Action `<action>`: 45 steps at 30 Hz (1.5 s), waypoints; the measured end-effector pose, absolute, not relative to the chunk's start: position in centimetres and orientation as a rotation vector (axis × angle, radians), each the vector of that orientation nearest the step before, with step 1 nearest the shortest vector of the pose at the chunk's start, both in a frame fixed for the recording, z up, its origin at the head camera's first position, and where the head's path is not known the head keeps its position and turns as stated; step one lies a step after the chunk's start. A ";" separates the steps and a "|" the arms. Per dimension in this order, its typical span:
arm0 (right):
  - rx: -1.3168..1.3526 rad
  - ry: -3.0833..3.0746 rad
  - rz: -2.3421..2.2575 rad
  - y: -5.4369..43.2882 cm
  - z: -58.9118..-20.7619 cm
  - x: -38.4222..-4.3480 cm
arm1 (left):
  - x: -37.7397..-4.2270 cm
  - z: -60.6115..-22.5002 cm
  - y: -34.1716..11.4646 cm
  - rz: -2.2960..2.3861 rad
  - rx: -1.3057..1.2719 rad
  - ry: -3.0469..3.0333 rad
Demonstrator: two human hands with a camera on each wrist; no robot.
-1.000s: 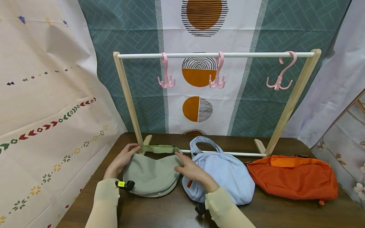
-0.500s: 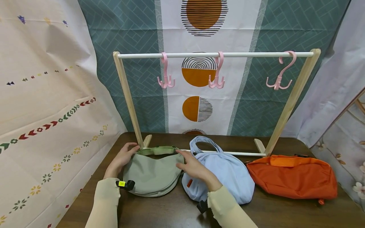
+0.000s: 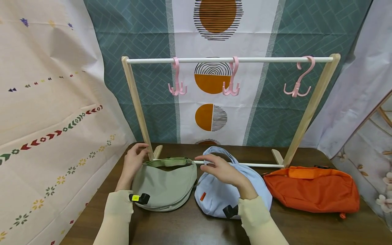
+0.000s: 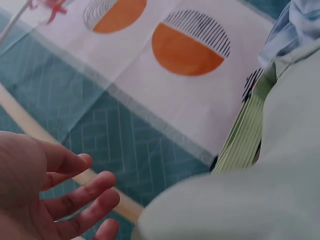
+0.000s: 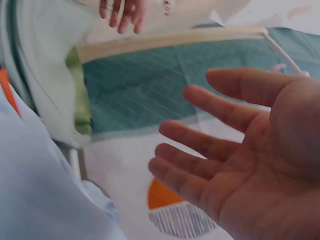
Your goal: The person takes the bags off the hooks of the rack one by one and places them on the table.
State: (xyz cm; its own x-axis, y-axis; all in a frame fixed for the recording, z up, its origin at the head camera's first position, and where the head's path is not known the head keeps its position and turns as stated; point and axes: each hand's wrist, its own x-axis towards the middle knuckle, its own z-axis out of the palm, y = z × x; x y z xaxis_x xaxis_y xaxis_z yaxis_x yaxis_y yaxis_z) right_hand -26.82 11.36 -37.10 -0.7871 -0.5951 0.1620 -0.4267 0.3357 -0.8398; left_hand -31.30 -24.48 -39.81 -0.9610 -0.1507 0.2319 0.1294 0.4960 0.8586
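On the left of the table lies a sage-green shoulder bag [image 3: 166,187], its green strap [image 3: 168,162] folded along the top. My left hand [image 3: 134,161] hovers at the bag's upper left, fingers relaxed and apart from it in the left wrist view. A light blue bag [image 3: 242,194] with a looped handle and small orange tag sits in the middle. Above its left part my right hand [image 3: 225,170] is raised; the right wrist view shows its fingers [image 5: 200,140] spread, holding nothing. An orange-red bag [image 3: 312,190] lies on the right.
A rack with wooden legs [image 3: 312,109] and a white top bar [image 3: 202,60] stands behind the bags. From the bar hang three pink hooks [image 3: 177,76], each with several prongs. A lower white bar [image 3: 260,165] runs behind the bags. Patterned cloths [image 3: 61,119] surround the brown table [image 3: 171,228].
Both hands have lifted off the green bag. The left hand rose slightly, and the right moved rightward over the blue bag. The green strap had been lowered onto the bag.
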 end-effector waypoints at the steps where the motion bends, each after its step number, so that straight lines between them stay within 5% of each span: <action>1: -0.953 2.413 -1.441 11.8 -36.9 -26.8 | -31.4 -39.8 -24.2 -1.454 -0.009 -2.467; 23: -0.964 2.556 -1.525 17.4 -32.6 -25.3 | -30.2 -37.7 -17.4 -1.585 -0.792 -2.550; 33: -0.869 2.645 -1.554 20.3 -31.0 -24.3 | -29.7 -37.1 -15.1 -1.562 -0.834 -2.585; 45: -0.803 2.973 -1.221 22.5 -29.9 -28.0 | -32.2 -32.3 -12.6 -1.352 -0.830 -2.543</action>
